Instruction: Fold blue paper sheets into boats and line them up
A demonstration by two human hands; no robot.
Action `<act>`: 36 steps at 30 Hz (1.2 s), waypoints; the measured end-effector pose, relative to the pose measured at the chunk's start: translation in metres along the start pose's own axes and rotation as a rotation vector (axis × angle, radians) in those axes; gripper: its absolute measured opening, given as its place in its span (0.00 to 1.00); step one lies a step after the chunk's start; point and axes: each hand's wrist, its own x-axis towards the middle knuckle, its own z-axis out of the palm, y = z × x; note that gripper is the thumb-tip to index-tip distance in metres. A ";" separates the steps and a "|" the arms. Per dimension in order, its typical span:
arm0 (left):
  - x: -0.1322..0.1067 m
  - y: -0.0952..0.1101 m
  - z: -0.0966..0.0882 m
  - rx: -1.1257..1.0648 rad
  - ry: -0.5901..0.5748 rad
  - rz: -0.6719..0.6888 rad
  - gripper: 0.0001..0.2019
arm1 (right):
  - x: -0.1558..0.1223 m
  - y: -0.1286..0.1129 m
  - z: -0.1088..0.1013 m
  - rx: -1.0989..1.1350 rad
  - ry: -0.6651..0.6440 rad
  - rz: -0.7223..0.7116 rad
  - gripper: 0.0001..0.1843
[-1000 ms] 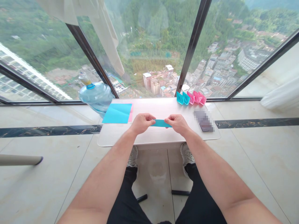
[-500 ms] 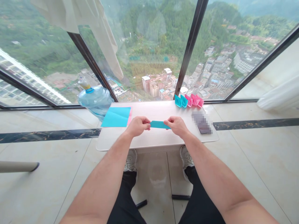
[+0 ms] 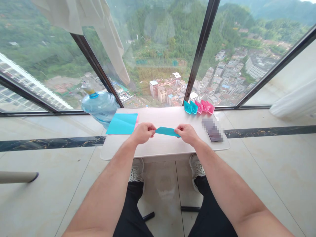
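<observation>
A low, white, round-cornered table (image 3: 158,147) lies crosswise beneath the work, probably so that everything on it is within easy reach. Just past its left end stands a large, translucent blue plastic water bottle (image 3: 101,104) with yellow at its neck, seemingly put there to save tabletop room; its water level cannot be made out.

A flat, faintly creased turquoise paper sheet (image 3: 122,124) lies at the table's left, overlapping a pink paper sheet (image 3: 137,119), a stack apparently set to the side of the hands. Along the far right edge, 2 turquoise folded-paper boats (image 3: 187,108) and 3 pink folded-paper boats (image 3: 205,107) sit in 1 row, seemingly grouped by colour. Their pockets are too small in view to tell what they hold. Nearer lies a dark, flat, rectangular phone (image 3: 214,134), partly pixelated, likely out of the way.

The left hand (image 3: 144,133) pinches, between thumb and fingers, the left end of a narrow turquoise folded-paper strip (image 3: 167,131); the right hand (image 3: 187,132) pinches its other end. This 2-ended grip likely keeps the strip flat. It spans the gap between the 2 hands, over the table's middle; whether it touches the tabletop cannot be told.
</observation>
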 end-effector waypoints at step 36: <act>0.006 0.025 0.058 -0.748 0.127 -0.149 0.22 | -0.009 -0.001 0.041 -0.133 0.192 -0.387 0.08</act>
